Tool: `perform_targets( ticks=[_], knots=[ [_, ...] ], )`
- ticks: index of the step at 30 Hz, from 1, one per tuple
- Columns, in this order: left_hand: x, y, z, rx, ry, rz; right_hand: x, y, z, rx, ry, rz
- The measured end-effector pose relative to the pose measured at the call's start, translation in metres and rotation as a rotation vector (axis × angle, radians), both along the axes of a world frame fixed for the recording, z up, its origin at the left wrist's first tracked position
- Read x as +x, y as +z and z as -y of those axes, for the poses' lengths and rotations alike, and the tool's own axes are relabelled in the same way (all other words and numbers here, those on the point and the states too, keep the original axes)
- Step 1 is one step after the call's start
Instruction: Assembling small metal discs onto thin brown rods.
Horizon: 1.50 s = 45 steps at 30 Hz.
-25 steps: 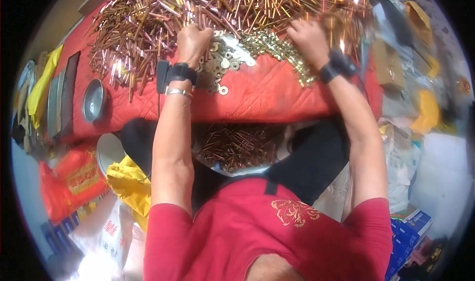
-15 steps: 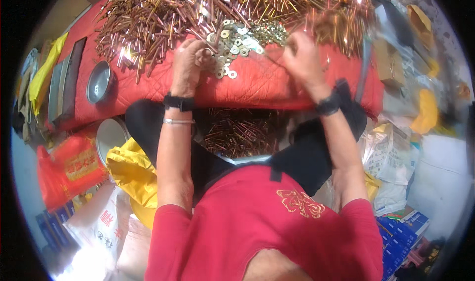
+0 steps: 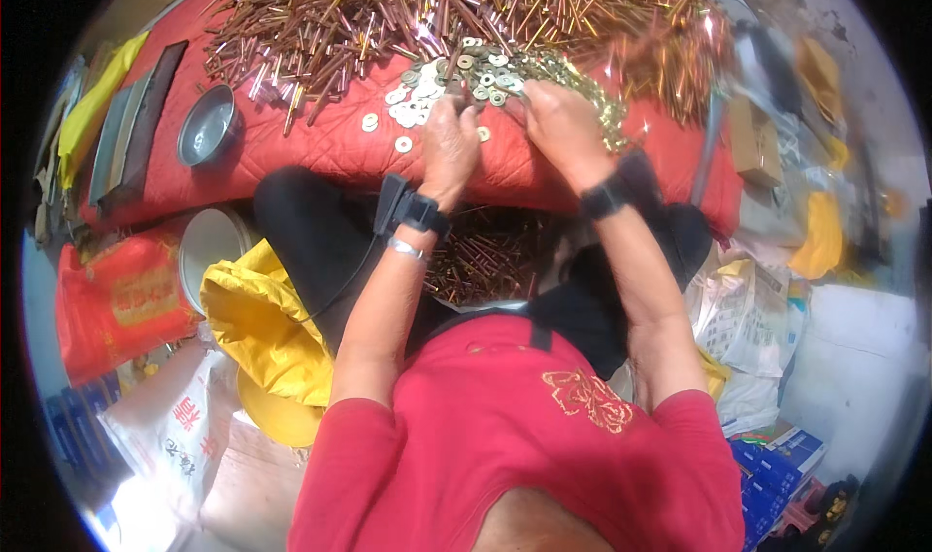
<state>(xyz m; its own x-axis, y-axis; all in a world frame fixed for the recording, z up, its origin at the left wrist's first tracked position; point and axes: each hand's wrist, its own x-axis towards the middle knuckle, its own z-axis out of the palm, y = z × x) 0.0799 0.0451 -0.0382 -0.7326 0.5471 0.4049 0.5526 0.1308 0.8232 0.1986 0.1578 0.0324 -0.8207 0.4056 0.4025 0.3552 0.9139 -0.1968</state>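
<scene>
- Left hand [image 3: 451, 149]: fingers bent, thumb close to the fingertips, at the near edge of the washers; thin reddish-brown rod [image 3: 464, 90] right by the fingertips, whether pinched or merely behind them impossible to tell
- Right hand [image 3: 563, 130]: fingers curled inward, well clear of any spread, just beside the left hand but apart from it; contents of the grip hidden, so whether pinching anything impossible to tell
- Flat washers [image 3: 417, 96]: silvery, in a loose heap just beyond both hands, a few strays nearer the cloth's front edge
- Small brass-coloured pieces [image 3: 610, 115]: gathered to the right of the washers, just past the right hand
- Coppery rods [image 3: 320, 28]: wide tangled pile along the far side, behind the washers
- Red quilted cloth [image 3: 320, 154]: spread beneath all of these
- Grey bowl [image 3: 207, 125]: on the cloth, at left
- Second pile of rods [image 3: 476, 261]: below the cloth's front edge, between the knees
- Black wristbands [image 3: 419, 212]: one on each wrist
- Yellow bag [image 3: 262, 309]: beside the left knee
</scene>
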Motion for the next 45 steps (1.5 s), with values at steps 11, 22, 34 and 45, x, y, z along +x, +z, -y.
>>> perform_targets(
  ticks=[11,22,34,45],
  knots=[
    [-0.011,0.020,0.027,0.309,-0.201,0.855,0.036,-0.009,-0.017,-0.021,0.056,0.009],
    [0.008,0.037,0.044,0.457,-0.178,0.957,0.023,-0.011,0.019,-0.089,0.161,0.046],
    [0.010,0.029,0.047,0.609,-0.285,1.170,-0.048,0.021,0.001,0.141,0.256,0.729],
    [0.011,0.018,0.046,0.629,-0.293,1.265,0.044,-0.001,0.036,-0.832,0.068,-0.091]
  ],
)
